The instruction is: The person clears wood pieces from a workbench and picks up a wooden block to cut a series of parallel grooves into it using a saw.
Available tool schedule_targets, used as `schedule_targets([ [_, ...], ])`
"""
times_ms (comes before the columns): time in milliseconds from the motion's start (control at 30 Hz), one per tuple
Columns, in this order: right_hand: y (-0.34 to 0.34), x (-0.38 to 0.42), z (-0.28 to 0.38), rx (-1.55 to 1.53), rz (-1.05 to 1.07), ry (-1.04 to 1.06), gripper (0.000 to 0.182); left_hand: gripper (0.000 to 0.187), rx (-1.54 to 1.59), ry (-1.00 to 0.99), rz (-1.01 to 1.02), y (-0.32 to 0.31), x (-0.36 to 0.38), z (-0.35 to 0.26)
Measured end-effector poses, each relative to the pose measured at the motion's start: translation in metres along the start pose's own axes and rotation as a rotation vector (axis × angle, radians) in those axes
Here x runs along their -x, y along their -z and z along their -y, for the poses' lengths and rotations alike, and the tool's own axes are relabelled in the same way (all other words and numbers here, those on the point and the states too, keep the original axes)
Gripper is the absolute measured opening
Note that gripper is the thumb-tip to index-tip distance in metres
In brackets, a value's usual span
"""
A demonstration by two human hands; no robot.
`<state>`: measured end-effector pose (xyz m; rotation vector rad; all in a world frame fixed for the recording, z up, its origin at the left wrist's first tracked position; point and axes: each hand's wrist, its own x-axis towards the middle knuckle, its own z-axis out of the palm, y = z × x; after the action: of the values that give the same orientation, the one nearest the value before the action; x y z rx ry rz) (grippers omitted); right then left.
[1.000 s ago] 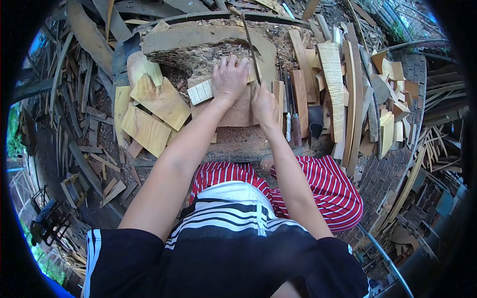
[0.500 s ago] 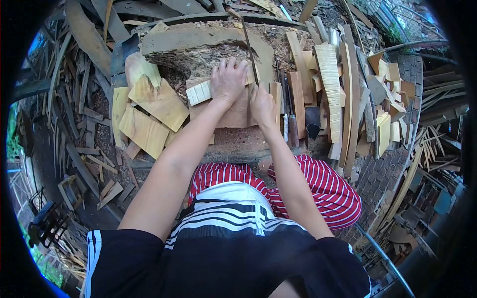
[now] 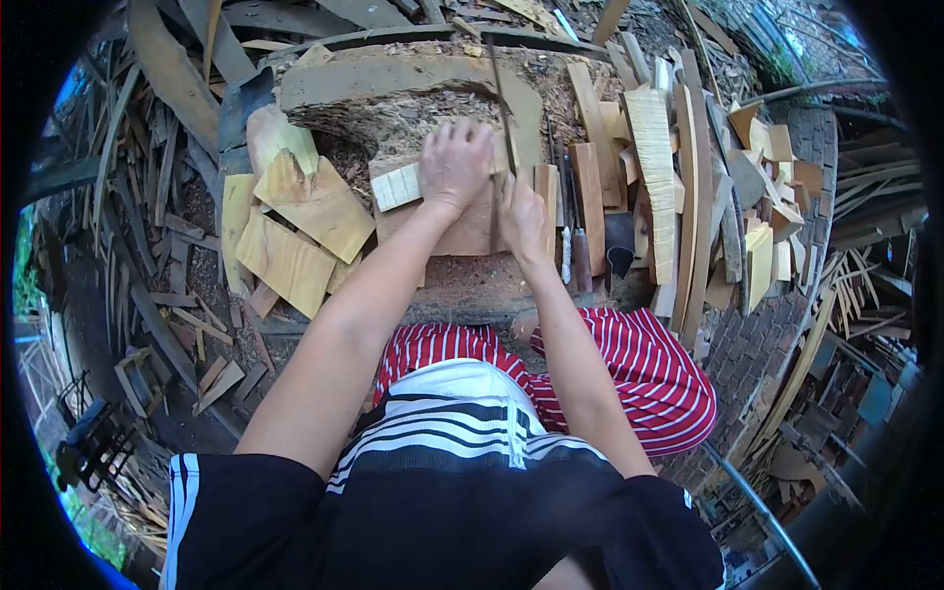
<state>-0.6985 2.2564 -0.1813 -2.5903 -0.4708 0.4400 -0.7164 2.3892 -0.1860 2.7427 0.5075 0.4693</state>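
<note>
A pale wood block [image 3: 395,187] with several cross lines lies on a brown board [image 3: 460,228] atop the rough wooden bench. My left hand [image 3: 455,162] is closed over the block and presses it down, hiding its middle. Just right of it, my right hand [image 3: 524,213] is wrapped round the near end of a saw [image 3: 502,103]. Its long, narrow, dark blade points away from me on edge, beside the block's right end. My right fingers cover the handle, and I cannot make out the teeth.
Yellowish wood pieces [image 3: 285,258] lie left of the board. To the right stand a chisel-like tool [image 3: 581,258], a dark flat blade [image 3: 619,243], a long ridged pale strip [image 3: 650,177] and several upright boards [image 3: 682,197]. Wood scraps [image 3: 777,197] pile up farther right.
The saw blade has shifted slightly to the right and stands more in line with my view. My right hand has moved a little towards me; my left hand stays nearly in place.
</note>
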Motion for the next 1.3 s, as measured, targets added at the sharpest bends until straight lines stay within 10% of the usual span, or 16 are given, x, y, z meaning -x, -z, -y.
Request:
schedule_targets([
  [1300,0.005,0.071,-0.032,0.085,-0.004,-0.007,0.032,0.014,-0.063,0.125,-0.032,0.000,-0.002,0.000],
])
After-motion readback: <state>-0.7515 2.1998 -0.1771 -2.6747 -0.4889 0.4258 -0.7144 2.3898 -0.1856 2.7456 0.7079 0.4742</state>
